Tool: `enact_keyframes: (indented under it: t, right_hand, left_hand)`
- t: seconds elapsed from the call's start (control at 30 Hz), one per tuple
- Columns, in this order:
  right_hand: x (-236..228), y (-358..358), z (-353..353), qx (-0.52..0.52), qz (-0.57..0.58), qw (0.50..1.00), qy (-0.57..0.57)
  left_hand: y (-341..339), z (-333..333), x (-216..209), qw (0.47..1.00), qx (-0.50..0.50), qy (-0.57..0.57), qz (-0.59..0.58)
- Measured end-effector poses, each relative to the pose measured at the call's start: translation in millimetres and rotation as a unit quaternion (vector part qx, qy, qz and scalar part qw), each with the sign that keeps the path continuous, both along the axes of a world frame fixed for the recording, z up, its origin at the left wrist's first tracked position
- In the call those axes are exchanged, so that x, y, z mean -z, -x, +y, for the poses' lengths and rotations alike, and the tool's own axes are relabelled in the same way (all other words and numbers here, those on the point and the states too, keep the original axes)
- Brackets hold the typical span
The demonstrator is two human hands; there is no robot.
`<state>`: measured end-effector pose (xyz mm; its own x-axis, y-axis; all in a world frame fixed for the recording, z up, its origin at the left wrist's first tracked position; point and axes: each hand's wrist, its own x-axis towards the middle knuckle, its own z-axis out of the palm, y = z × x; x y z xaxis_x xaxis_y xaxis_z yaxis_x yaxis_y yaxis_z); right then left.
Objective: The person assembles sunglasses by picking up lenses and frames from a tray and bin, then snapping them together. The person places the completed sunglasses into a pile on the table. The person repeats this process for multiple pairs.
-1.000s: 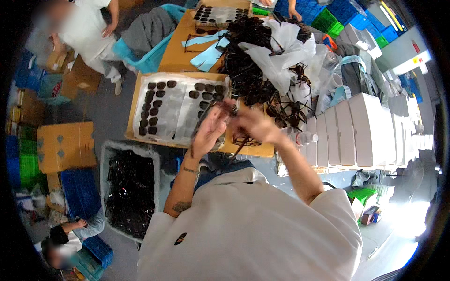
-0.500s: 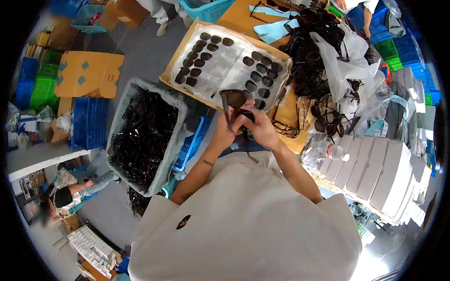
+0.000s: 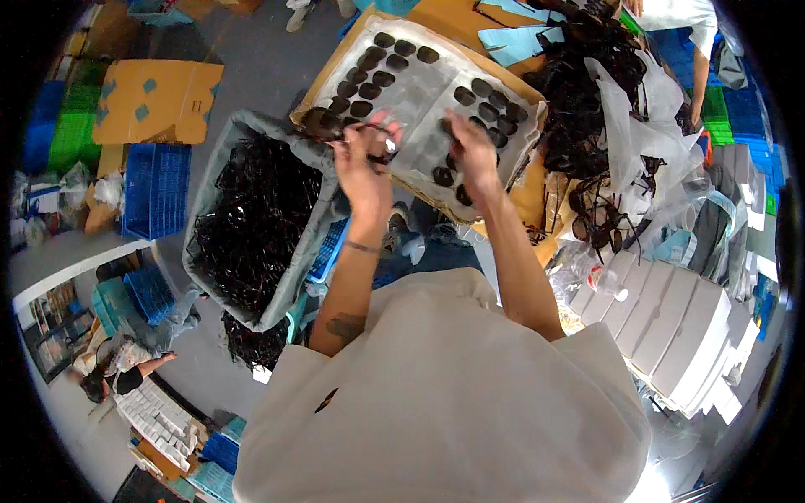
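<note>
My left hand (image 3: 362, 172) is closed round a pair of dark sunglasses (image 3: 320, 124), held over the near left corner of a shallow cardboard tray (image 3: 329, 69). One lens sticks out left of my fingers; part of the frame is hidden by them. My right hand (image 3: 476, 159) is above the right half of the tray, close to several loose dark lenses (image 3: 443, 176). Its fingers are smeared by motion, and whether they pinch a lens cannot be made out. More dark lenses (image 3: 428, 54) lie in rows on the tray's white paper lining (image 3: 419, 109).
Left of the tray stands a grey bin (image 3: 198, 201) full of dark glossy eyewear. A tangled heap of sunglasses (image 3: 579, 75) with plastic wrap (image 3: 662, 126) lies to the right. White boxes (image 3: 662, 302) and a clear bottle (image 3: 599, 278) are nearer. Another person's arm (image 3: 699, 80) shows at the far right.
My hands, together on the sunglasses before, have moved apart. The left carried the sunglasses to the left; the right moved forward over the lenses. The view has shifted slightly.
</note>
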<state>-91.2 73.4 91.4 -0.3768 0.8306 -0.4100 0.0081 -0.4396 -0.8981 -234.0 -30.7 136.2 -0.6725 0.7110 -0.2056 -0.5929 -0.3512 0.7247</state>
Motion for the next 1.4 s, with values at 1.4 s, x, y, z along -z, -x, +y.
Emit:
enact_keyframes:
  t: [1.4]
  right_hand:
    - [-22.2, 47.9, -30.1, 0.012, 0.189, 0.979, 0.07]
  left_hand:
    - [-17.2, 21.8, 18.3, 0.968, -0.059, 0.047, 0.238]
